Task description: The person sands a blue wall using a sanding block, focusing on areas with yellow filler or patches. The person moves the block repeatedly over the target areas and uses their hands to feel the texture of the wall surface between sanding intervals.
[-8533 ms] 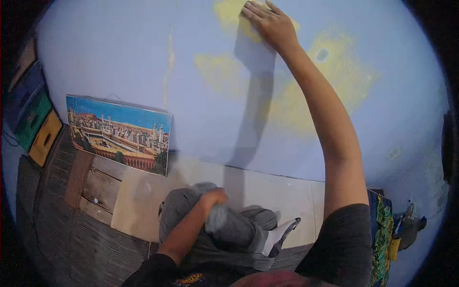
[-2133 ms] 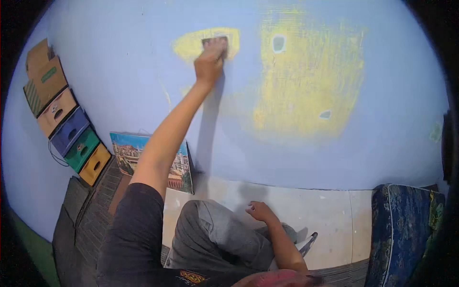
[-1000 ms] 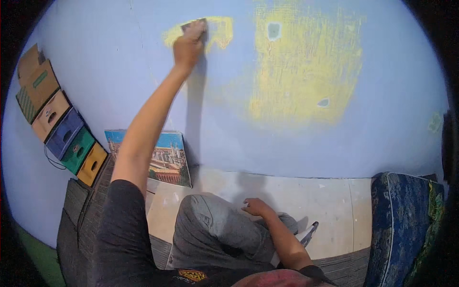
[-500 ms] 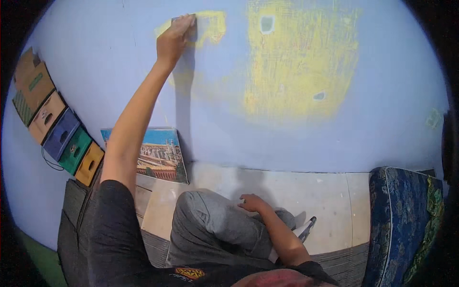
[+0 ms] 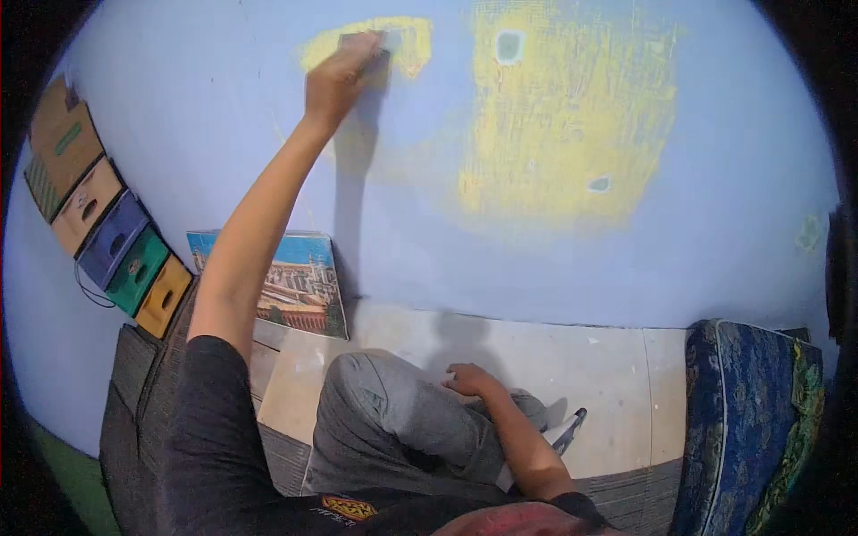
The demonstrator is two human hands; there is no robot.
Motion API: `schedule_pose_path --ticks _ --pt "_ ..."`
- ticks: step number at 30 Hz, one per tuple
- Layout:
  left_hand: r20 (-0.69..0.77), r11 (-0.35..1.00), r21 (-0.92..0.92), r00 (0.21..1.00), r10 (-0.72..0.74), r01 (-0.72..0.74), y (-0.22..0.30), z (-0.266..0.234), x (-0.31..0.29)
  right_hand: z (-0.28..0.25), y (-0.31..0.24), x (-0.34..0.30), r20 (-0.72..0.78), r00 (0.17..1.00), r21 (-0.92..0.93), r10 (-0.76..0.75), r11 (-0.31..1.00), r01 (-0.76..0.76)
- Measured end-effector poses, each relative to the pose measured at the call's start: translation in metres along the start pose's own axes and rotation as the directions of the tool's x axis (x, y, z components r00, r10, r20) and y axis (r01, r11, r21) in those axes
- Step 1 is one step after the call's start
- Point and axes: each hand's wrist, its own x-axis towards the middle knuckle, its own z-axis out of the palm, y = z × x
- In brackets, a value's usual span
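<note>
My left hand [image 5: 344,79] is stretched up to the pale blue wall [image 5: 536,268]. Its fingers are closed over a flat dark piece of sandpaper [image 5: 347,40], mostly hidden by the hand, which lies against a small yellow patch [image 5: 416,40] where the blue is worn. To the right of it spreads a larger scratched yellow patch [image 5: 572,116] with two grey-green spots edged in white. My right hand [image 5: 469,380] rests by my bent knee, fingers loosely curled and apart, with nothing in it.
A city picture panel [image 5: 299,277] leans on the wall's foot at left. Beyond it stand stacked coloured boxes [image 5: 134,268] with finger holes. A folded blue patterned mattress [image 5: 751,420] stands at right. Light boards [image 5: 581,375] and ribbed dark matting [image 5: 635,491] cover the floor.
My left hand has shifted slightly to the right along the yellow patch, and it is a little blurred. The view has tilted slightly. My right hand stays by the knee.
</note>
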Motion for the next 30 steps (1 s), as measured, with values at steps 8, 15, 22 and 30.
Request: schedule_pose_path --ticks 8,15,22,30 --pt "-0.098 0.996 0.068 0.994 -0.046 0.053 0.044 0.054 0.005 -0.003 -0.003 0.000 0.064 0.997 0.057 0.037 0.998 -0.040" --pt "0.096 0.991 0.024 0.987 0.131 -0.134 0.011 0.026 0.004 0.001 0.003 0.001 0.032 0.999 0.029 0.022 0.999 -0.023" --pt "-0.233 0.967 0.201 0.967 -0.107 0.155 -0.004 0.047 0.003 -0.003 -0.013 0.002 0.081 0.996 0.069 0.030 0.997 -0.035" --pt "0.010 0.984 0.081 0.987 0.160 -0.160 0.040 0.047 0.003 0.016 0.008 0.009 0.033 0.999 0.063 0.008 0.998 -0.010"
